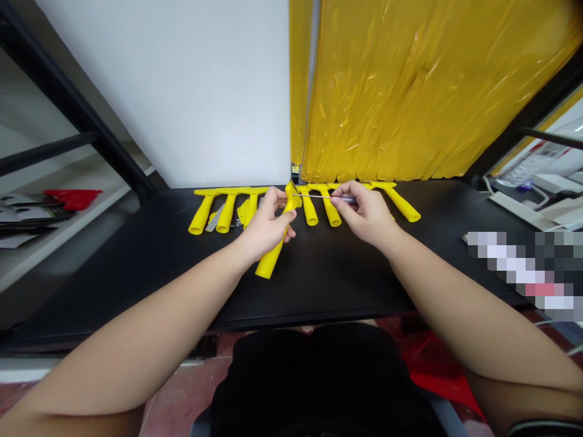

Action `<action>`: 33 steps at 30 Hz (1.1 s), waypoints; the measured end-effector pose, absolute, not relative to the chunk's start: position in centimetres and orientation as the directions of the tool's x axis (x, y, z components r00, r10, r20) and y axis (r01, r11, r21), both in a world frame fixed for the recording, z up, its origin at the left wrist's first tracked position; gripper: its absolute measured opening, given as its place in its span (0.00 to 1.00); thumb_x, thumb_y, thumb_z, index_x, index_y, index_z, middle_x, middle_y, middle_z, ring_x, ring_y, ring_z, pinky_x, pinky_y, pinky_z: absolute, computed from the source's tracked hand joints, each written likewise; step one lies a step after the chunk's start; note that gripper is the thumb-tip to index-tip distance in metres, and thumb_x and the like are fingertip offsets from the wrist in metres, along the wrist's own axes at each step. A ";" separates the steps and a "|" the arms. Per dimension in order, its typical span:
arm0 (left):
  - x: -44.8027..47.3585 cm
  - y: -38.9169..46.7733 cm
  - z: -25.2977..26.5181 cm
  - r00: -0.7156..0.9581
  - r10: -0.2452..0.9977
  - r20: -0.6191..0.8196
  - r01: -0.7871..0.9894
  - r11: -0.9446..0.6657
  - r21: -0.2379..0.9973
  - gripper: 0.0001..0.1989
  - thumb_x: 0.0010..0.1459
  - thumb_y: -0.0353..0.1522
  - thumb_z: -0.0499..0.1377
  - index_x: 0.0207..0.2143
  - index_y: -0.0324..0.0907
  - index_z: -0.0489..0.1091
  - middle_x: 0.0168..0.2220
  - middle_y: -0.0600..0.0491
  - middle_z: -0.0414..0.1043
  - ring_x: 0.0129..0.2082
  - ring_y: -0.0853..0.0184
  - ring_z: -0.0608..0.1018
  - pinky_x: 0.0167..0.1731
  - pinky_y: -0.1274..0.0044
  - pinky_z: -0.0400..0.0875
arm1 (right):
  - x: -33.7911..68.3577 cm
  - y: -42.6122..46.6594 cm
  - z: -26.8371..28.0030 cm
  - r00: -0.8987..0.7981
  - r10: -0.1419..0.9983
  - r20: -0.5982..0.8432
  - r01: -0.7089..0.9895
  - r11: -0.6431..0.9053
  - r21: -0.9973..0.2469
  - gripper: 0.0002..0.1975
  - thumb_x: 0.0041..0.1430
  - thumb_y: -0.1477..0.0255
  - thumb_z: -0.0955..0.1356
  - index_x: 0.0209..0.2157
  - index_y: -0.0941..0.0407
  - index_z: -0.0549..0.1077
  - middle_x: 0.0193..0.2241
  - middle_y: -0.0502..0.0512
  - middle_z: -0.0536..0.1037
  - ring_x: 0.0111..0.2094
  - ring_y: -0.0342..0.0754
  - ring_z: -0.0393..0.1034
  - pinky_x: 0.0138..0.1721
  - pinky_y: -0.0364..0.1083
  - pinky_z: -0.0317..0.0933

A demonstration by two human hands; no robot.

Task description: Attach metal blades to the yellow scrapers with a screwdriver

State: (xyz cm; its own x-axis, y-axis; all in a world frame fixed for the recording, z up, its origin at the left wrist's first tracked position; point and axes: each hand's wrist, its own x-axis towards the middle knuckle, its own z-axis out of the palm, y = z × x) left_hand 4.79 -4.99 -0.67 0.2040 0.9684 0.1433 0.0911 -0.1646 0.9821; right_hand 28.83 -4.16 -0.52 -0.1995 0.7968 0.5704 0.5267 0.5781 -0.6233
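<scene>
My left hand (271, 221) is closed around a yellow plastic scraper handle (269, 262), its hollow round end tilted down toward me. In my right hand (367, 212) is a thin screwdriver (314, 196), held level with its tip at the upper part of that handle. More yellow handles lie in a row behind my hands: one (199, 216) at the far left, one (332, 210) near the middle and one (404, 205) at the right. Among the left ones rests a flat grey metal blade (216, 217), beside small yellow pieces (245, 212).
The black table (328, 273) meets a white panel (195, 91) and a yellow plastic-wrapped stack (410, 91) at the back. Black metal posts (59, 79) rise at the sides. A shelf at left holds a red item (73, 198). Blurred-out objects (528, 273) lie at right.
</scene>
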 end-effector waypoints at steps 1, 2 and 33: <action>4.7 -5.0 -0.8 0.203 0.961 0.189 0.143 -0.221 0.965 0.14 0.63 0.31 0.61 0.44 0.46 0.56 0.57 0.48 0.66 0.19 0.80 0.74 0.15 0.81 0.68 | 28.8 -4.1 -0.5 -0.185 0.798 0.574 0.546 0.569 -0.615 0.12 0.70 0.60 0.68 0.38 0.54 0.75 0.28 0.52 0.74 0.27 0.47 0.66 0.31 0.47 0.58; 4.6 -4.9 -1.0 0.206 0.954 0.220 0.185 -0.259 0.948 0.14 0.63 0.31 0.61 0.45 0.46 0.57 0.60 0.47 0.65 0.19 0.81 0.74 0.15 0.82 0.68 | 28.8 -4.1 -0.5 -0.173 0.802 0.572 0.562 0.557 -0.612 0.15 0.71 0.58 0.66 0.36 0.55 0.75 0.26 0.52 0.74 0.27 0.48 0.66 0.31 0.48 0.58; 3.0 -4.6 -1.0 0.231 0.914 0.333 0.429 -0.403 0.808 0.13 0.67 0.37 0.58 0.52 0.46 0.64 0.55 0.46 0.72 0.24 0.75 0.76 0.23 0.80 0.71 | 28.9 -3.7 -1.6 -0.342 0.889 0.306 0.439 0.439 -0.784 0.22 0.72 0.50 0.62 0.35 0.54 0.70 0.25 0.48 0.66 0.26 0.46 0.60 0.31 0.48 0.55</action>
State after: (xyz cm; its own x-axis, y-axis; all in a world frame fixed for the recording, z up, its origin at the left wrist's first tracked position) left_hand 2.96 -4.61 -1.01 0.2308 0.9141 0.3334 0.4294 -0.4032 0.8081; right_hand 28.89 -3.69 -1.61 -0.3417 0.8886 0.3059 0.4387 0.4387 -0.7843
